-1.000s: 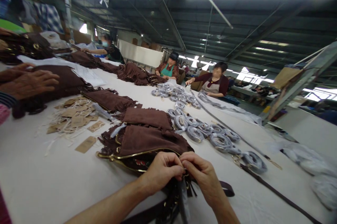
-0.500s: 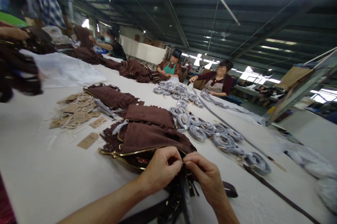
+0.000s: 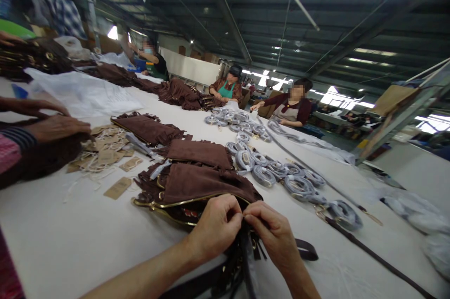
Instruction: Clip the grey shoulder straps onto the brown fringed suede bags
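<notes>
A brown fringed handbag (image 3: pixel 207 184) lies in front of me on the white table (image 3: pixel 105 242), its gold zip (image 3: pixel 168 205) undone so the mouth gapes. Over the bag's right end, my left hand (image 3: pixel 218 224) is closed in a pinch. Right against it, my right hand (image 3: pixel 276 231) pinches too, thumb and forefinger together. What sits between the fingertips is too small and covered to make out. Below the hands hang dark straps with gold fittings, partly wrapped in clear plastic. One strap loop (image 3: pixel 307 250) sticks out beyond my right wrist.
More brown bags (image 3: pixel 198 153) lie behind. Cardboard tags (image 3: pixel 110 149) with white strings are heaped left, near a co-worker's hands (image 3: pixel 58 128) on a brown item. Wrapped coiled straps (image 3: pixel 263 177) spread to the right, beside a long loose strap (image 3: pixel 376 257). Several people work across the table.
My hands keep almost the same pinch at the bag. At left, the co-worker's hands have come in nearer, over a brown item beside the tags.
</notes>
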The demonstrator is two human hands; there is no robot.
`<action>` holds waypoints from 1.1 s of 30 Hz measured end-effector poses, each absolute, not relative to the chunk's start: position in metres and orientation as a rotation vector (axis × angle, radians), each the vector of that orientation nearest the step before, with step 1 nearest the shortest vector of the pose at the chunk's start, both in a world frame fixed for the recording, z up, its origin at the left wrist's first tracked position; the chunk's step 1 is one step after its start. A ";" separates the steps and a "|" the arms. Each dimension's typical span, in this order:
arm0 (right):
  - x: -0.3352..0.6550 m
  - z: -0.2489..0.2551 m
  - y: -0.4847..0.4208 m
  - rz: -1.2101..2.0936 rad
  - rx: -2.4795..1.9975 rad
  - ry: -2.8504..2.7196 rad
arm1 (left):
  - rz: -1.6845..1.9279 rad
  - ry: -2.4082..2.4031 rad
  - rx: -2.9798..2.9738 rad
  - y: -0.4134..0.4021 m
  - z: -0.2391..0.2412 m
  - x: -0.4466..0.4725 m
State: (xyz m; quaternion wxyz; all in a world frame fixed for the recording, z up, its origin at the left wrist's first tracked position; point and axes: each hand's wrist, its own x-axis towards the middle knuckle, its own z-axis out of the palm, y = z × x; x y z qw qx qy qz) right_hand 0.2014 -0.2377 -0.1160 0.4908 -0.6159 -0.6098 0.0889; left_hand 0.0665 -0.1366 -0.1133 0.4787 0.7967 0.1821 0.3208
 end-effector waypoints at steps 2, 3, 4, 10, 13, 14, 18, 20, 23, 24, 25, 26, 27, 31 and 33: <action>0.201 -0.118 -0.237 0.199 -1.502 -1.497 | 0.797 0.446 1.960 -0.137 -0.114 0.067; 0.201 -0.119 -0.237 0.185 -1.503 -1.492 | 0.802 0.447 1.960 -0.137 -0.115 0.068; 0.200 -0.120 -0.237 0.168 -1.504 -1.484 | 0.811 0.449 1.956 -0.136 -0.115 0.068; 0.196 -0.122 -0.235 0.096 -1.520 -1.486 | 0.877 0.440 1.960 -0.138 -0.120 0.071; 0.195 -0.124 -0.233 0.071 -1.522 -1.462 | 0.901 0.449 1.950 -0.140 -0.122 0.073; 0.194 -0.125 -0.233 0.063 -1.521 -1.445 | 0.903 0.452 1.943 -0.140 -0.122 0.073; 0.195 -0.128 -0.232 0.066 -1.512 -1.427 | 0.904 0.448 1.947 -0.139 -0.124 0.075; 0.196 -0.127 -0.232 0.070 -1.505 -1.465 | 0.924 0.418 1.991 -0.138 -0.125 0.075; 0.196 -0.125 -0.233 0.067 -1.506 -1.496 | 0.966 0.351 2.077 -0.138 -0.128 0.074; 0.196 -0.124 -0.233 0.068 -1.509 -1.497 | 0.976 0.332 2.101 -0.138 -0.129 0.073; 0.196 -0.124 -0.234 0.070 -1.513 -1.499 | 0.983 0.314 2.123 -0.138 -0.130 0.073; 0.196 -0.124 -0.234 0.073 -1.520 -1.503 | 0.987 0.300 2.142 -0.138 -0.131 0.073; 0.196 -0.124 -0.234 0.078 -1.527 -1.512 | 0.991 0.287 2.160 -0.138 -0.132 0.073; 0.196 -0.125 -0.232 0.077 -1.542 -1.530 | 0.999 0.278 2.206 -0.138 -0.134 0.075; 0.195 -0.126 -0.231 0.058 -1.540 -1.489 | 0.987 0.297 2.190 -0.136 -0.134 0.075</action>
